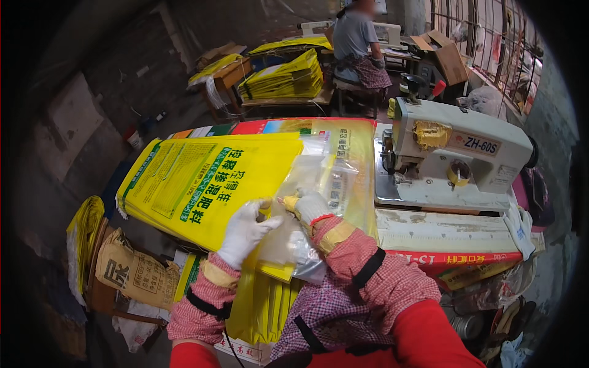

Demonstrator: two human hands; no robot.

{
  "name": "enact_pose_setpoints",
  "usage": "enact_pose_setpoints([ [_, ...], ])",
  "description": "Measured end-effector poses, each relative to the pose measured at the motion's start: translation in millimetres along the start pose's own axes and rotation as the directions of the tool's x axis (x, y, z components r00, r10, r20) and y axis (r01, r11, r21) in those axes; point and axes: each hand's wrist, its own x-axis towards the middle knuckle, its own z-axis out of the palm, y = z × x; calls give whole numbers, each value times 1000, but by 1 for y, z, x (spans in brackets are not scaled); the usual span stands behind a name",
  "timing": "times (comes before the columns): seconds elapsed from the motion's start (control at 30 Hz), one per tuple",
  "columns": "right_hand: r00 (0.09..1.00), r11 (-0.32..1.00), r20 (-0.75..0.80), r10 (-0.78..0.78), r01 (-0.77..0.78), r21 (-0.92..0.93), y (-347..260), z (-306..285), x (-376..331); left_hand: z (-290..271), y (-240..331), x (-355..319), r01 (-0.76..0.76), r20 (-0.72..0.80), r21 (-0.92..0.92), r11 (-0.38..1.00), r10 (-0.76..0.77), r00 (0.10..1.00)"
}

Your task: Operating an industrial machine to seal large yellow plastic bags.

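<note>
A stack of printed yellow woven sacks [178, 172] lies across the worktable before me. Clear plastic liner film [283, 242] runs over the sacks' right end and hangs off the near side. My left hand [244, 232], in a white glove, is beside the film with thumb and fingers apart and nothing between them. On the film rests my right hand [311, 208], gloved too, with yellow tape round a fingertip. Its fingers are closed on the plastic liner. More yellow sacks [261, 310] hang or stand below the table edge, against my checked apron [331, 313].
At the right stands a white industrial sewing machine [469, 141] on its metal bed. A white ruled strip [435, 230] lies in front of it. Behind, a person [359, 49] sits near bundled yellow sacks [285, 76]. A brown paper sack [138, 270] is low at left.
</note>
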Motion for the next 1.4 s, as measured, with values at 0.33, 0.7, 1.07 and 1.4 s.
enact_pose_setpoints([
  [0.33, 994, 992, 107, 33, -19, -121, -20, 1, -4, -6, -28, 23, 350, 196, -666, 659, -299, 934],
  [0.7, 886, 977, -436, -159, 78, -198, -25, -18, -25, -28, -38, 19, 220, 21, -551, 805, -250, 968],
  [1.07, 994, 916, 35, 102, -108, 386, -1, 2, 2, -13, -16, 8, 250, 221, -120, 961, -219, 950],
  [1.4, 988, 973, 151, 39, -72, 220, -56, 3, -17, -14, -24, 30, 248, 223, -525, 815, -149, 963],
])
